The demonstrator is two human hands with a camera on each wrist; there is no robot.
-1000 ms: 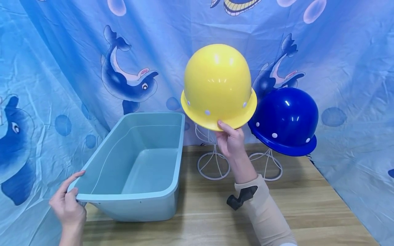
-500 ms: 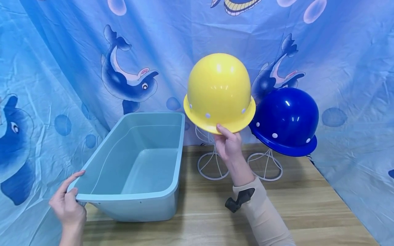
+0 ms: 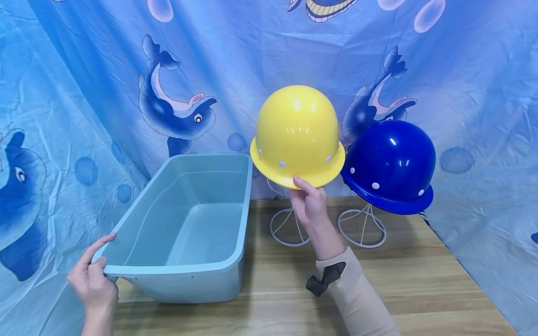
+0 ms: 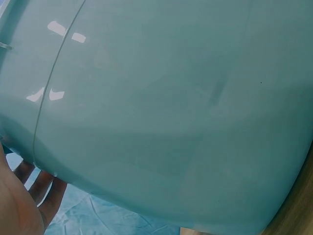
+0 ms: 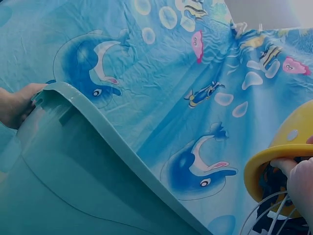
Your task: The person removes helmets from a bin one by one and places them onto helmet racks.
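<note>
In the head view my right hand pinches the front brim of a yellow hard hat, thumb on top and fingers beneath. The hat is upright over a white wire stand, whose top it hides; whether it rests on the stand I cannot tell. From the right wrist view, dark straps show inside the hat, close to the wires. On the left, my left hand grips the near left corner of a teal plastic tub. The left wrist view shows its fingers under the tub's edge.
A blue hard hat sits tilted on a second white wire stand to the right. Tub and stands are on a wooden table. Behind hangs a blue curtain with dolphin prints. A black camera mount is strapped to my right sleeve.
My right hand has lowered the yellow hard hat toward the stand beneath it, covering more of the wires. My left hand, the tub and the blue hard hat have stayed put.
</note>
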